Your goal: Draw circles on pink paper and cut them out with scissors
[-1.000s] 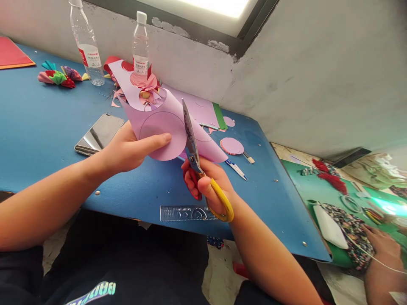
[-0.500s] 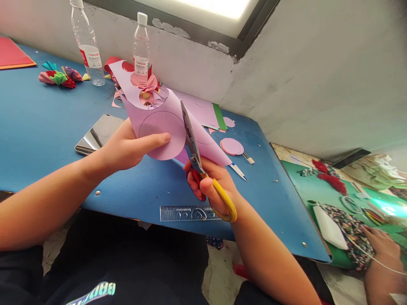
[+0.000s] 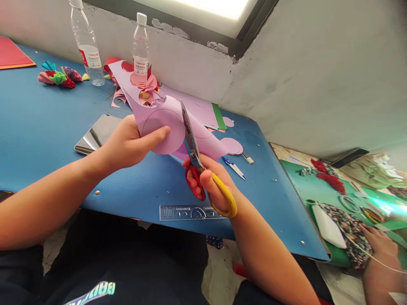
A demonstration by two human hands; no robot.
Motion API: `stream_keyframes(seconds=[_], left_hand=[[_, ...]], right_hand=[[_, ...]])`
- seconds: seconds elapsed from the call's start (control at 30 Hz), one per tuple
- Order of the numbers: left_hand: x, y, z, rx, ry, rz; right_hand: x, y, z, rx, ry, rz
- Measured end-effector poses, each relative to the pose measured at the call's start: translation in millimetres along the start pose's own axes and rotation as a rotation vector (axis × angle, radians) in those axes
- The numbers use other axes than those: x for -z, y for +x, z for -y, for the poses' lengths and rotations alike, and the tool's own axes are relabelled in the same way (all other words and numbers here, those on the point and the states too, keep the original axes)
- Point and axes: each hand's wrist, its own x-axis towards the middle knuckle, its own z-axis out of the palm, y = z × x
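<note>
Yellow-handled scissors (image 3: 199, 163) (right hand (image 3: 213, 182)) point blades up-left through pink paper (image 3: 165, 127).

1. Paper sheet (image 3: 165, 123): lilac-pink w/ drawn circle.
2. Scissors (image 3: 203, 173): one handle red, one yellow, blades grey.
3. Table (image 3: 38, 123): blue.
4. Ruler (image 3: 187, 212), near edge: clear grey.
5. Far-left folder (image 3: 12, 54): red, orange edge.
6. Right mat (image 3: 321, 195): green.

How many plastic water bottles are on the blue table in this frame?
2. One bottle stands at the back left by the wall, its cap cut off by the frame's top edge. The second bottle stands to its right, behind the pink paper. No others show.
</note>
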Motion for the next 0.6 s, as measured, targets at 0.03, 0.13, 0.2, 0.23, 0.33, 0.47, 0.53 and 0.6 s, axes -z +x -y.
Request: stream_keyframes(seconds=[0.03,0.13,0.2,0.23,0.33,0.47,0.53,0.6], left_hand=[[0.6,0,1,-0.021,0.064,-0.007],[3.1,-1,4,-0.098,0.192,-0.016],[5.3,-1,7,-0.116,0.209,-0.027],[6.4,-1,8,-0.110,0.199,-0.035],[9.1,1,9,-0.053,0.087,-0.049],[9.2,5,2,0.069,-0.104,0.040],[8.5,7,-3,0.113,-0.174,0.071],[8.7,8,-6,0.129,-0.228,0.080]], right_hand=[[-1,1,2,-0.016,0.016,0.012],[-2,3,7,-0.065,0.084,0.075],[-2,3,11,-0.084,0.117,0.110],[-1,3,12,-0.089,0.122,0.123],[3,1,13,-0.084,0.117,0.152],[8,-4,10,-0.063,0.125,0.190],[8,-5,7,-0.053,0.122,0.197],[8,-4,6,-0.030,0.101,0.180]])
